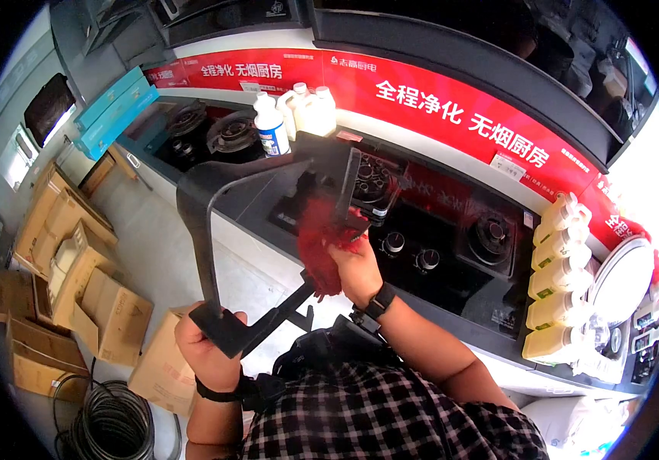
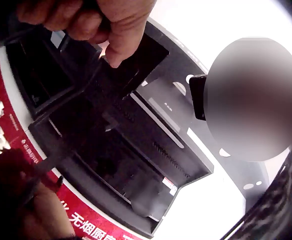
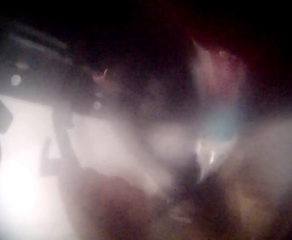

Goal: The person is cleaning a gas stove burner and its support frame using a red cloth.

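In the head view, a black open frame (image 1: 202,249) with a broad panel at its far end is held up in front of the body. My left hand (image 1: 205,359) grips its near lower corner, thumb on top. My right hand (image 1: 358,274) holds a dark red cloth (image 1: 318,244) against the frame's right side; the cloth hides part of the panel. From the left wrist, curled fingers of the left hand (image 2: 118,27) show around a dark edge, with the right hand (image 2: 51,215) at lower left. The right wrist view is badly blurred.
Behind the frame runs a counter with a black gas hob (image 1: 437,230). White bottles (image 1: 270,126) stand at the back, and several jugs of yellowish liquid (image 1: 555,310) line the right. Cardboard boxes (image 1: 111,318) and a coiled black hose (image 1: 111,418) lie on the floor, left.
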A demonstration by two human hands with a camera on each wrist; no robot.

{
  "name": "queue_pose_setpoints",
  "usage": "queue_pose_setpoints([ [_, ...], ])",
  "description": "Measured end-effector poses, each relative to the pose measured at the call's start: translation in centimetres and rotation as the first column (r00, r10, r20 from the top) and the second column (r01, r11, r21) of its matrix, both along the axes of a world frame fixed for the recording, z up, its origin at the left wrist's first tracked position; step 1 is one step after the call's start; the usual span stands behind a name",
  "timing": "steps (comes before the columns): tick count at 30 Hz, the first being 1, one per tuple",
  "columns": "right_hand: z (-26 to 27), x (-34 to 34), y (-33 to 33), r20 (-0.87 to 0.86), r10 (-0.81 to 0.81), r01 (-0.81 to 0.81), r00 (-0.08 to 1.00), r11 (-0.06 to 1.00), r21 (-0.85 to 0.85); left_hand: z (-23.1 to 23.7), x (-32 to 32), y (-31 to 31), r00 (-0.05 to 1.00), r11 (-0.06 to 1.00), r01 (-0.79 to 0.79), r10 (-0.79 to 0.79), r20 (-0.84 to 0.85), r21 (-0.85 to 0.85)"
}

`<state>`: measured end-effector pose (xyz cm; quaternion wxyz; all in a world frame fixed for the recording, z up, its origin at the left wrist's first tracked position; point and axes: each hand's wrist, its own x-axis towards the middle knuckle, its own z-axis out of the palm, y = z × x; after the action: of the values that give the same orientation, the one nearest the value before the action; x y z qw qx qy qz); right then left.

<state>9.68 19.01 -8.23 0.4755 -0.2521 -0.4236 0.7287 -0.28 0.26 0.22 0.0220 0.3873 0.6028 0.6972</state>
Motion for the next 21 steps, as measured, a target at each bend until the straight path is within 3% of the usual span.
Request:
queue_pose_setpoints([
  [1,-0.4,-0.1,0.0,0.066,0.011,-0.010,0.998,1.000,-0.010,-0.1,0.1,0.1,1.000,1.000,-0.013,0.013,0.013,0.001],
  [5,-1.7,-0.4,-0.2,-0.202,0.262,-0.307,0.944,0.922,-0.237,-0.6,-0.1,0.6,0.996,0.994,-0.012,0.002,0.094,0.105],
  [8,-0.6,0.4,0.2,-0.292,0.521,-0.596,0.802,0.726,-0.343,-0.9,-0.6,0.5,0.989,0.996,-0.006,-0.007,0.149,0.086],
  [13,-0.6,1.7,0.1,-0.279,0.704,-0.742,0.653,0.522,-0.419,-1.2,-1.1,0.3,0.983,0.995,-0.006,-0.012,0.184,0.101],
  [16,-0.8,3.0,1.7,-0.144,0.742,-0.733,0.654,0.576,-0.361,-1.6,-1.4,-0.1,0.989,0.996,-0.046,0.034,0.144,0.081],
  [18,-0.8,3.8,2.6,-0.075,0.672,-0.640,0.737,0.658,-0.397,-1.8,-1.6,-0.3,0.993,0.994,-0.075,0.067,0.098,0.082],
  [21,1.2,5.0,3.2,0.035,0.595,-0.559,0.803,0.773,-0.299,-2.2,-2.0,-0.4,0.995,0.990,-0.095,0.096,-0.005,0.108],
])
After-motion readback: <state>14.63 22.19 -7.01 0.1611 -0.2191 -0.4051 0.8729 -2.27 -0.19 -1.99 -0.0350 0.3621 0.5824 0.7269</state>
